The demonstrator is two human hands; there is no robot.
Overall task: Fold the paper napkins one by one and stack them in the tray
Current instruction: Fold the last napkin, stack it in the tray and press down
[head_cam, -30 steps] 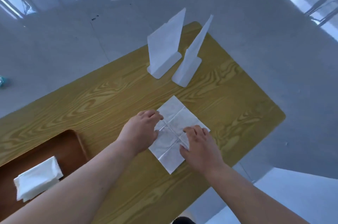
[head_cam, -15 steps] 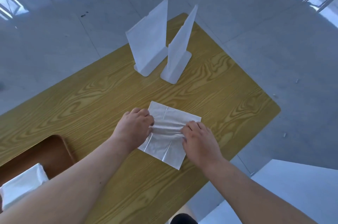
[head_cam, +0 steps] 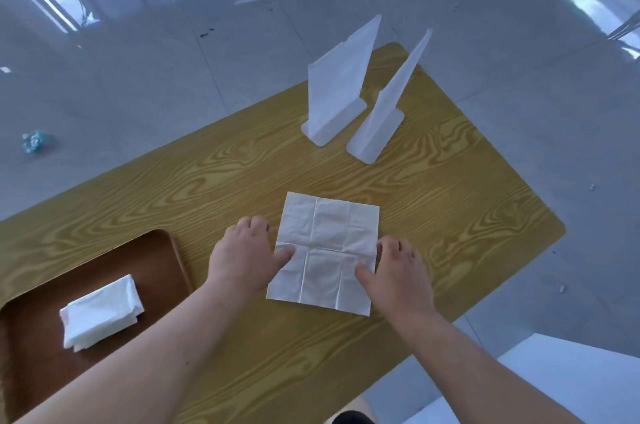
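Napkin (head_cam: 325, 252) lies flat on the table (head_cam: 450, 202), thin and limp; left hand (head_cam: 244, 255) and right hand (head_cam: 398, 271) rest open-fingered at its edges, seemingly gripping nothing; lift a corner.

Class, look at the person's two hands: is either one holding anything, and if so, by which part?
Nothing is gripped. The left hand and right hand press their thumbs flat on the side edges of the unfolded napkin, which lies on the table.

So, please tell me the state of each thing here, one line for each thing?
napkin: unfolded, flat on the table, creased
left hand: open, thumb pressing the napkin's left edge
right hand: open, thumb on its right edge
folded napkins: stacked in the tray
tray: holds one stack
two white stands: upright, empty
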